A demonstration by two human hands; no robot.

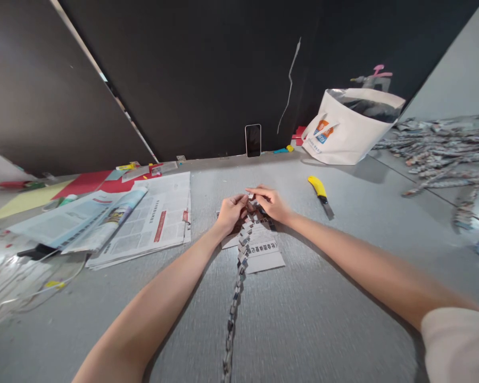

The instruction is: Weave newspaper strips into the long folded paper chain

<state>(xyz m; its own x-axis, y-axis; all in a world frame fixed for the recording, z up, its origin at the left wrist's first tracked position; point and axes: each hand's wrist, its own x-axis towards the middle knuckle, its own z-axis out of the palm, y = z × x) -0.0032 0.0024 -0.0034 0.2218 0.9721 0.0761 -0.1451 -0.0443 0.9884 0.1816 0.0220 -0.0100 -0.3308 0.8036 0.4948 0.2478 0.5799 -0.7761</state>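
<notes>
A long zigzag chain of folded newspaper strips (245,242) runs from between my hands down toward the near edge of the view. At its far end, my left hand (230,211) pinches the chain between thumb and fingers. My right hand (274,205) is closed at the same end from the other side, its index finger reaching toward my left fingertips. What lies right between the fingertips is small and partly hidden. Beneath the chain and hands are cut pieces of printed newspaper (265,260), flat on the grey table (315,319).
Stacked newspapers (171,202) lie at left, near coloured paper sheets (85,182). A yellow-handled utility knife (318,189) lies at right. A phone (253,141) leans on the dark panel behind. A white bag (343,130) and many rolled paper strips (435,149) are farther right.
</notes>
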